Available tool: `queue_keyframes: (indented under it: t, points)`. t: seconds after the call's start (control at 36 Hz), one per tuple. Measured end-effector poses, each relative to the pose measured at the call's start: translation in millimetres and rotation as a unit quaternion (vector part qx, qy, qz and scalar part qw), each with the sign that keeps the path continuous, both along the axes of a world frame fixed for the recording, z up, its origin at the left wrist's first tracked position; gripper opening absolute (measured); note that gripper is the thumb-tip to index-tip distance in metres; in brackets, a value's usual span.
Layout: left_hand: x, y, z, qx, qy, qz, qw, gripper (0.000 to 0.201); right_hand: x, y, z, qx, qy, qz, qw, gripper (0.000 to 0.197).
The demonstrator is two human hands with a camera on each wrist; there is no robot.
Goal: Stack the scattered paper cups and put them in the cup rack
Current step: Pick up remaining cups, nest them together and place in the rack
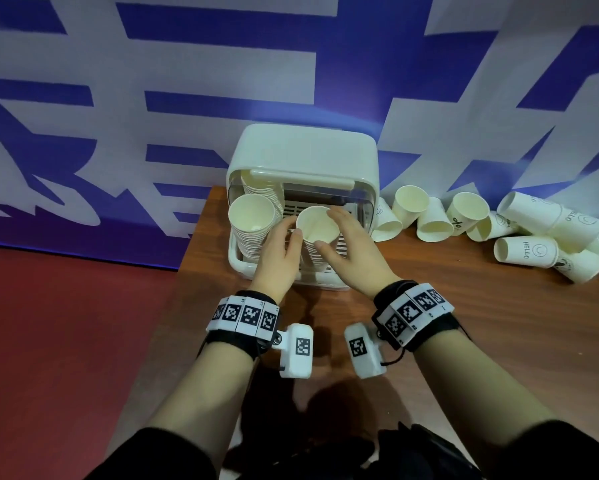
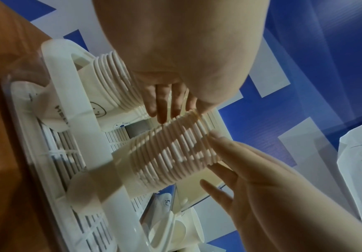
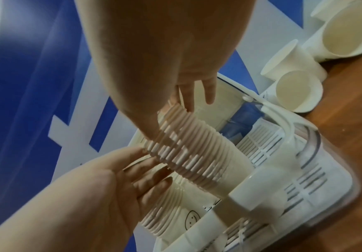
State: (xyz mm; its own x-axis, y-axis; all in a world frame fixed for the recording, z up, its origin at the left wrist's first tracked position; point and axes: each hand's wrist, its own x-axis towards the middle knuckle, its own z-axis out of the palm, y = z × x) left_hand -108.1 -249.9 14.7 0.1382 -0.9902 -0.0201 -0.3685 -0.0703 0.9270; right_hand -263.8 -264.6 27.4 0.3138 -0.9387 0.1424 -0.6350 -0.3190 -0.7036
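Note:
A white lidded cup rack (image 1: 301, 150) stands at the table's back edge. One tall stack of paper cups (image 1: 251, 216) sits in its left slot. A second stack (image 1: 313, 226) stands upright in the middle slot between my hands. My left hand (image 1: 291, 228) touches its top rims from the left with straight fingers (image 2: 162, 105). My right hand (image 1: 332, 230) touches it from the right, its thumb lying along the rims (image 3: 141, 126). In the wrist views the middle stack (image 2: 171, 153) (image 3: 188, 153) rises behind the rack's front rail (image 2: 85, 136).
Several loose paper cups (image 1: 464, 220) lie on their sides on the wooden table (image 1: 464, 323) right of the rack, some printed "HELLO". A blue and white banner forms the wall behind. The table's left edge drops to a red floor.

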Motion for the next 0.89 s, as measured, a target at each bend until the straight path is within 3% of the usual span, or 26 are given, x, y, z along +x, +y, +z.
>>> queue_keyframes:
  t: [0.22, 0.42, 0.56, 0.67, 0.78, 0.89]
  points:
    - [-1, 1, 2, 0.013, -0.005, -0.013, 1.0, 0.036, -2, 1, -9, 0.027, -0.059, -0.006, 0.998, 0.064]
    - [2, 8, 4, 0.043, 0.038, -0.003, 0.998, 0.044, -5, 2, -21, 0.107, -0.117, -0.034, 0.987, 0.093]
    - [5, 11, -9, 0.062, 0.064, -0.016, 0.996, 0.049, -4, 2, -23, 0.166, -0.105, -0.03, 0.98, 0.074]
    - [3, 8, -19, 0.115, 0.104, -0.029, 0.987, 0.064, -1, -1, -30, 0.182, -0.092, -0.045, 0.978, 0.067]
    - [-3, 6, -14, 0.117, 0.145, -0.04, 0.982, 0.036, 2, -3, -33, 0.183, -0.122, -0.056, 0.974, 0.063]
    - [-6, 1, -12, 0.087, 0.157, -0.034, 0.983, 0.029, 3, -9, -38, 0.172, -0.149, -0.059, 0.972, 0.061]
